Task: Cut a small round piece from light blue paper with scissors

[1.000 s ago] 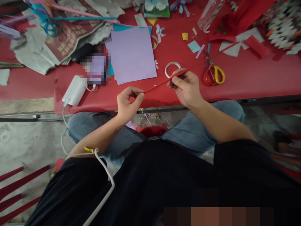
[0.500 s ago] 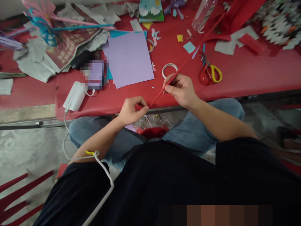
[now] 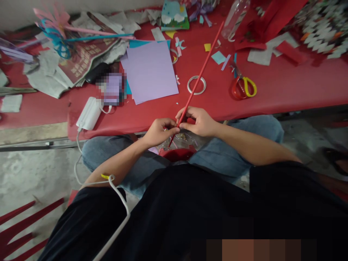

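Note:
A long thin red paper stick [image 3: 200,72] slants from my lap up over the red table [image 3: 285,90] toward a clear bottle. My left hand [image 3: 159,131] and my right hand [image 3: 197,121] sit close together at the table's front edge, both pinching the stick near its lower end. The stick's tip pokes out just below my fingers, above a red bin between my knees. A white tape ring [image 3: 196,85] lies on the table right behind the stick.
Red-and-yellow scissors [image 3: 243,86] lie right of the tape ring. A lilac paper sheet [image 3: 150,70], a white power bank [image 3: 88,113] with cable, newspapers, paper scraps and a clear bottle [image 3: 235,16] crowd the table. A red bin [image 3: 176,152] sits between my knees.
The stick swung from nearly flat to steep, its far end rising toward the bottle. My right hand slid down to meet my left hand at the table edge.

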{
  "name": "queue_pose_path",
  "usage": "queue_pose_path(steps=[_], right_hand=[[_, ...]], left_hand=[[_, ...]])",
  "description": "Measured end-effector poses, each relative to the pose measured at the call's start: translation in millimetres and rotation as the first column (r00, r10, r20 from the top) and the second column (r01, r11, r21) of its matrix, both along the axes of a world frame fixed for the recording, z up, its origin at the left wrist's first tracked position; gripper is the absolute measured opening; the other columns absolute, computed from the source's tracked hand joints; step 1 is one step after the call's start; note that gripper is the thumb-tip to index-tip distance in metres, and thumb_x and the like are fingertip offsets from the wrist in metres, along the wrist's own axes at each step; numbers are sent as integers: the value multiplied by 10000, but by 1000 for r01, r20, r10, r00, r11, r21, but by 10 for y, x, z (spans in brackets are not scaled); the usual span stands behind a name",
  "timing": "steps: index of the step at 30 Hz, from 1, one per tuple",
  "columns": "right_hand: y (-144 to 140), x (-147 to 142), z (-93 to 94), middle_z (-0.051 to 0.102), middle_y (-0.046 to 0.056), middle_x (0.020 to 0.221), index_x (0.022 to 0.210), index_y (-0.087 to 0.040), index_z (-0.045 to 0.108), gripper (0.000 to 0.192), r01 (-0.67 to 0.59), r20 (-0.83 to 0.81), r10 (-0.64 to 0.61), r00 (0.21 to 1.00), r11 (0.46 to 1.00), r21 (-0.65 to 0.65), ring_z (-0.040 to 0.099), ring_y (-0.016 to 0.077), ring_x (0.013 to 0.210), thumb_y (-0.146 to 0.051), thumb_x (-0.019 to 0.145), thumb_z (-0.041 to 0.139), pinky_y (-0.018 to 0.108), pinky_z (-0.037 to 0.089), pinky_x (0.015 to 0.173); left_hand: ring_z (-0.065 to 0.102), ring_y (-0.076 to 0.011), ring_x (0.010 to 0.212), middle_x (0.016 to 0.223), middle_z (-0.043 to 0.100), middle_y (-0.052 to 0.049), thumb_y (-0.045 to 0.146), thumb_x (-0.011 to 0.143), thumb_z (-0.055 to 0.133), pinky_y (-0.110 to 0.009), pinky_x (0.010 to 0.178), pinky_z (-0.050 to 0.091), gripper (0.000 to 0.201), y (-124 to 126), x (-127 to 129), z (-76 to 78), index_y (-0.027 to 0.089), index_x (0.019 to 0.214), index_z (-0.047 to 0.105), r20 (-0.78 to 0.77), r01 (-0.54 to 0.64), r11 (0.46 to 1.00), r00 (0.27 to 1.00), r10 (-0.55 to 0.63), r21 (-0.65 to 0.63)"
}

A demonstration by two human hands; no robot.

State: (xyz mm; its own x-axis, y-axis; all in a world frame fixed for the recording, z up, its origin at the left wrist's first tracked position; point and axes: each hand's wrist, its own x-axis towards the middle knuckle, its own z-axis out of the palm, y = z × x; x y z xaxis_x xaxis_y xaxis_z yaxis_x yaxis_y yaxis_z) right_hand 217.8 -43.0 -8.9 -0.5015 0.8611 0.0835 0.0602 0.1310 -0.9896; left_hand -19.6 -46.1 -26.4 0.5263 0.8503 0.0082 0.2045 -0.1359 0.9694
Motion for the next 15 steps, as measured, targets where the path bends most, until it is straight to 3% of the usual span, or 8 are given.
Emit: queue_pose_path(steps=[3, 5, 8, 10, 12, 15], right_hand=[[87, 39, -56, 744, 51, 1021, 1127, -205, 739, 383, 74, -20, -73, 997, 995, 60, 692, 169, 850, -485, 914, 891, 326, 591, 790], [164, 89, -78, 699, 23, 888, 1090, -208, 743, 410, 158, -70, -154, 986, 985, 65, 627, 133, 723, -597, 980, 809, 286, 533, 663], [255, 176, -42, 626, -10, 747, 981, -217, 725, 455, 287, -106, -274, 956, 948, 136, 550, 110, 619, -671, 998, 765, 266, 456, 571], [272, 214, 24, 644, -11, 751, 938, -220, 706, 460, 334, -130, -312, 941, 919, 211, 564, 103, 612, -670, 977, 794, 260, 459, 571], [249, 220, 92, 677, -9, 780, 933, -223, 686, 469, 365, -177, -329, 928, 900, 238, 598, 98, 610, -679, 983, 778, 250, 489, 574], [168, 193, 142, 701, -8, 798, 953, -219, 688, 447, 352, -212, -304, 929, 902, 250, 642, 96, 613, -656, 1009, 759, 231, 531, 570]], left_hand=[[713, -155, 753, 857, 771, -57, 403, 968, 795, -280, 751, 572, 263, -15, -21, 26, 146, 1010, 757, -54, 35, 999, 998, -34, 19], [734, -173, 799, 888, 779, -60, 360, 999, 741, -296, 795, 571, 210, -22, -40, 31, 154, 1039, 738, -214, 98, 988, 974, -70, 123], [755, -241, 880, 957, 796, -91, 312, 1010, 710, -358, 850, 567, 164, -19, -56, -7, 163, 1073, 736, -541, 281, 907, 838, -73, 313], [761, -280, 911, 984, 799, -111, 314, 1027, 698, -396, 871, 564, 173, -13, -51, -51, 160, 1096, 738, -656, 388, 853, 751, -73, 349], [766, -289, 925, 996, 801, -108, 326, 1043, 694, -407, 887, 559, 180, -13, -38, -87, 163, 1100, 742, -670, 429, 835, 735, -100, 346], [775, -267, 944, 1015, 812, -82, 355, 1050, 714, -369, 868, 550, 180, -27, -22, -97, 184, 1095, 754, -593, 392, 866, 792, -146, 310]])
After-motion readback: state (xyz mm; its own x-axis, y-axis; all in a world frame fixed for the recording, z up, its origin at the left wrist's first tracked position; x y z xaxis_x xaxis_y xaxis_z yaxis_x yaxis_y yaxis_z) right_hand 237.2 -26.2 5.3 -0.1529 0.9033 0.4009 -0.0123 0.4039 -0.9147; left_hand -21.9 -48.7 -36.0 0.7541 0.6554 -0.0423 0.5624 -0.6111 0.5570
